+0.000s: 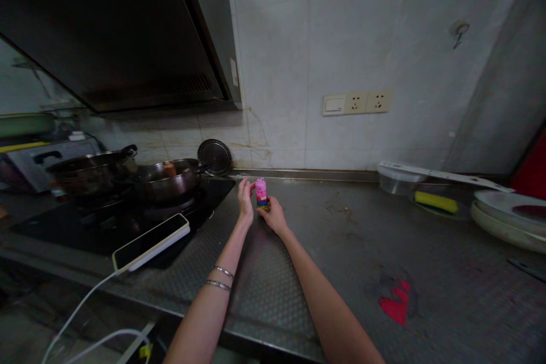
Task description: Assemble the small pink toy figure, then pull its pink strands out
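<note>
A small bottle (261, 194) with a pink top and a colourful label stands upright near the back of the metal counter, between my two hands. My right hand (274, 215) is closed around its lower part, thumb and fingers at the base. On the other side my left hand (244, 199) is held upright, its fingers mostly stretched and their tips close to the bottle's pink upper part. Whether those tips press on it I cannot tell. The palm side of each hand is partly hidden.
Left on the black cooktop (222, 187) are a pan (174, 185), a pot (89, 173) and a phone (149, 242) with a white cable. A lid (214, 157) leans on the wall. Rightward lie a plastic tub (396, 182), yellow sponge (435, 202), plates (503, 224) and a red patch (396, 301).
</note>
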Demonstrator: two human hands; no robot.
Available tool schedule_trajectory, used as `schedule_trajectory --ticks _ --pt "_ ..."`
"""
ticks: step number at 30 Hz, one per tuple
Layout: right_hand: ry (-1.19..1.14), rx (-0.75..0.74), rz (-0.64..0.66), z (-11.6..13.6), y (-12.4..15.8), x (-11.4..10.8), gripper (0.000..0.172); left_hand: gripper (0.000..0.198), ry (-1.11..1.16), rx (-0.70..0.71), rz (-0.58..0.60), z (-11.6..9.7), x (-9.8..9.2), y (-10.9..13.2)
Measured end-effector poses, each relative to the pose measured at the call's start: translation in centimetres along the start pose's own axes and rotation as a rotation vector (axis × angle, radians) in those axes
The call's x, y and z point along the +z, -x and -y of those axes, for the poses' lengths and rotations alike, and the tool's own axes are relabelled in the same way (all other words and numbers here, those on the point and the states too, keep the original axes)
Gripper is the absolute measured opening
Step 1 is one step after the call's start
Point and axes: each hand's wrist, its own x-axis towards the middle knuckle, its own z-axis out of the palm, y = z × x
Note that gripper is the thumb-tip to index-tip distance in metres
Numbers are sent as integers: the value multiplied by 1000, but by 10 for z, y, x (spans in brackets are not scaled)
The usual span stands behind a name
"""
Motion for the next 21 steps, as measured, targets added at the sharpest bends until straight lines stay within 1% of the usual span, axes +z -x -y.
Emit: schedule_trajectory --ticks 3,5,7,9,11,13,17,21 --pt "0 4 2 0 0 0 41 39 33 8 -33 -4 -1 1" --pt "-6 -3 -1 0 0 0 41 38 35 6 -29 -7 -1 3" --pt "-16 -21 -6 -1 0 0 40 41 42 -13 15 -10 2 5" --pt "-30 -34 -8 -1 0 0 38 49 50 -45 72 -11 4 6" --pt "-44 -33 -6 -1 0 0 38 53 49 -69 100 -10 7 6" --pt "-49 -25 -5 0 0 0 38 54 31 -67 98 -8 8 6" --pt "-46 -21 4 1 0 -1 38 57 -11 -9 85 -4 8 2" --pt "-44 -34 14 2 0 -2 39 57 -75 12 54 -4 8 -1"
